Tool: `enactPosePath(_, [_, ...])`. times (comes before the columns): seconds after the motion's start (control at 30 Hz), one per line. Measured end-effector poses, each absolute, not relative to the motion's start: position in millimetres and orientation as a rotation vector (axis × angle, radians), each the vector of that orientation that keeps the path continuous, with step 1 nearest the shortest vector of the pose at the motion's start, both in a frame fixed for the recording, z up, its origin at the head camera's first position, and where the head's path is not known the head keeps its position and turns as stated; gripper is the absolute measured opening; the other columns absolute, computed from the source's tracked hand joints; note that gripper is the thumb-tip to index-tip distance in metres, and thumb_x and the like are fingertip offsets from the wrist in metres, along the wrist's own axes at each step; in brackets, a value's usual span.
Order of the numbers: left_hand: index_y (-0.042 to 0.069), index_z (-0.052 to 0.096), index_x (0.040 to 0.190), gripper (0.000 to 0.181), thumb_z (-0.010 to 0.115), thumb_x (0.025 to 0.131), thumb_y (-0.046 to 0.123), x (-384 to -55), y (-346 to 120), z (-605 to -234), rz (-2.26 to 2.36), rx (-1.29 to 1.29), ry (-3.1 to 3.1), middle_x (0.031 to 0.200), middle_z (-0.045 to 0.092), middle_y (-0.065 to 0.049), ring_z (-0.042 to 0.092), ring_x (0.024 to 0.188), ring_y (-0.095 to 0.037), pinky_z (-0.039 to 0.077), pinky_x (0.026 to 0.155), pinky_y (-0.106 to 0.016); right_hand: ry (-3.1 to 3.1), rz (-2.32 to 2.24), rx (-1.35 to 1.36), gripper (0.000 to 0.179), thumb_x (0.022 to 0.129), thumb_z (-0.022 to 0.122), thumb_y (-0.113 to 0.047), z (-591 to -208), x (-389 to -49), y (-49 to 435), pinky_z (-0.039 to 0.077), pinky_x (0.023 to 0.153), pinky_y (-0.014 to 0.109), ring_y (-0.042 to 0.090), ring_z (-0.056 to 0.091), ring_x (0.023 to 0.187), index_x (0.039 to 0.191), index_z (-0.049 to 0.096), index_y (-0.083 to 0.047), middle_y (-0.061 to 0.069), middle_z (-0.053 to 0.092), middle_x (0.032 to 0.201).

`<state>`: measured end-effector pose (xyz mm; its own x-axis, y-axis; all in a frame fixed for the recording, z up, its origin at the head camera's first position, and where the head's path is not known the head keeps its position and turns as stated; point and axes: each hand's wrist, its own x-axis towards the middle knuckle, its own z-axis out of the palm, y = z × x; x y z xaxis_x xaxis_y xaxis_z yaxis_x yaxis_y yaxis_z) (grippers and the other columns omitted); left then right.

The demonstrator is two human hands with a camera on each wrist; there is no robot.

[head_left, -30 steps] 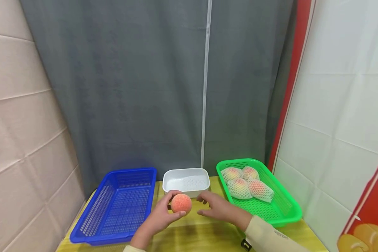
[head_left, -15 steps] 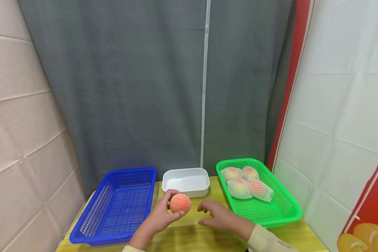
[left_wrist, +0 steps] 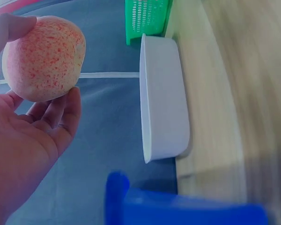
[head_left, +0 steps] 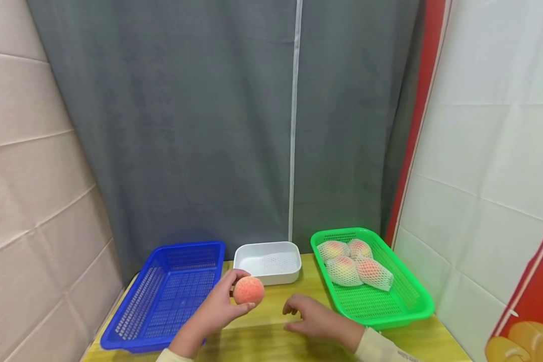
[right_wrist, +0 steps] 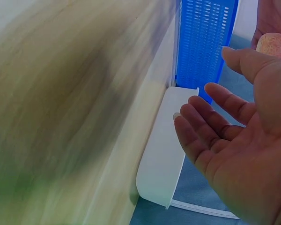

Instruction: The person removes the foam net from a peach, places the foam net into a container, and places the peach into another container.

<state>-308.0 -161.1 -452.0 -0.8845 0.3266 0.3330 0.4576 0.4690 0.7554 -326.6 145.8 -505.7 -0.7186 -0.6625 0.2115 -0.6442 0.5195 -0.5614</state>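
Note:
My left hand [head_left: 214, 306] holds a round, pinkish-red peach [head_left: 249, 290] above the table, in front of the white container [head_left: 278, 278]. In the left wrist view the thumb lies over the peach [left_wrist: 44, 58] and the fingers curl beneath it; its skin is speckled red over pale yellow. To the right, my right hand [head_left: 314, 318] hovers over the table with nothing in it, fingers loosely bent, as the right wrist view also shows for this hand [right_wrist: 243, 136]. It is nearest to the green basket's left side.
At the left stands a blue perforated basket [head_left: 138, 344] with nothing in it. The green basket [head_left: 414, 306] at the right bears several peaches [head_left: 344, 270] in white foam nets. A grey curtain [head_left: 185, 125] hangs behind the wooden table [head_left: 258, 347].
My left hand has moved left with the peach, towards the blue basket. My right hand has sunk slightly lower in view, nearer to me.

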Motion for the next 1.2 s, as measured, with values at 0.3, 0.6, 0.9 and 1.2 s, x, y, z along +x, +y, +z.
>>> enactPosePath(0.3, [0.019, 0.062, 0.136, 0.06, 0.095, 0.086, 0.018, -308.7, -186.6, -435.6, -1.201, -0.853, -2.554, 0.13, 0.061, -0.001, 0.065, 0.107, -0.016, 0.061, 0.087, -0.032, 2.683, -0.983, -1.117, 0.022, 0.098, 0.086, -0.028, -508.3, -323.0, 143.1, 0.057, 0.091, 0.029, 0.005, 0.063, 0.103, 0.113, 0.074, -0.017, -0.016, 0.065, 0.107])
enactPosePath(0.6, [0.023, 0.062, 0.137, 0.059, 0.093, 0.087, 0.016, -320.9, -215.6, -418.4, -1.081, -0.808, -2.618, 0.129, 0.061, 0.004, 0.066, 0.108, -0.015, 0.06, 0.089, -0.034, 2.633, -1.003, -1.019, 0.018, 0.099, 0.086, -0.026, -508.8, -318.0, 145.6, 0.057, 0.088, 0.028, 0.006, 0.064, 0.102, 0.111, 0.074, -0.021, -0.015, 0.066, 0.107])
enactPosePath(0.9, [0.018, 0.064, 0.136, 0.061, 0.097, 0.085, 0.021, -341.4, -253.0, -417.9, -1.001, -0.718, -2.629, 0.129, 0.065, 0.001, 0.067, 0.107, -0.016, 0.061, 0.089, -0.035, 2.553, -1.072, -0.955, 0.019, 0.1, 0.085, -0.024, -506.5, -316.6, 145.4, 0.058, 0.086, 0.028, 0.012, 0.067, 0.103, 0.113, 0.074, -0.015, -0.006, 0.07, 0.109])
enactPosePath(1.2, [0.014, 0.064, 0.135, 0.06, 0.096, 0.086, 0.025, -360.1, -285.5, -417.3, -1.018, -0.644, -2.709, 0.128, 0.067, -0.005, 0.066, 0.105, -0.02, 0.06, 0.085, -0.035, 2.537, -1.065, -0.98, 0.02, 0.1, 0.084, -0.024, -503.7, -310.3, 147.3, 0.058, 0.087, 0.029, 0.007, 0.065, 0.102, 0.114, 0.074, -0.014, -0.004, 0.072, 0.11])
